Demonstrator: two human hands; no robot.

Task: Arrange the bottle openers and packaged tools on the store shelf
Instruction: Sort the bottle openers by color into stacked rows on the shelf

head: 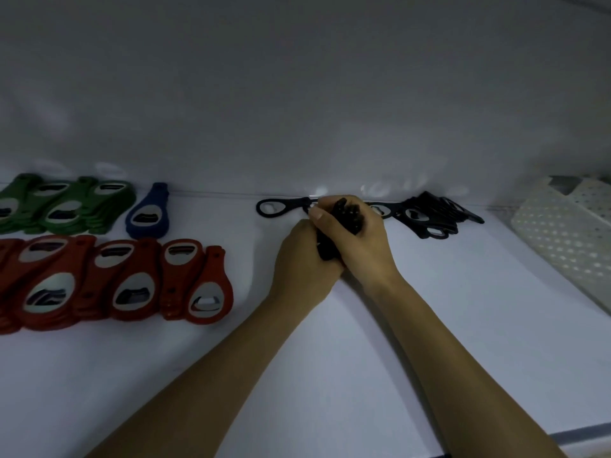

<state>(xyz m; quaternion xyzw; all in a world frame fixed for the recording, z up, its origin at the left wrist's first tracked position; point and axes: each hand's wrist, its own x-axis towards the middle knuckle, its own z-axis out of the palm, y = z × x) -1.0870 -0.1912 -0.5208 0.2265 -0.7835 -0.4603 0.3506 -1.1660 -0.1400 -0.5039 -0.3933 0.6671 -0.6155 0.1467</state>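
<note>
left hand [304, 259] and right hand [363, 242] both curl tightly round a stack of thin black plastic bottle openers [350, 219], probably light, stiff and slippery, best gripped across the flat sides.

Clasped bundle of black openers [347, 215]

Opener rows [125, 285] L on shelf [429, 325], opener bundle [347, 217] mid, opener pile [433, 217] back R, basket [562, 229] far R
</note>
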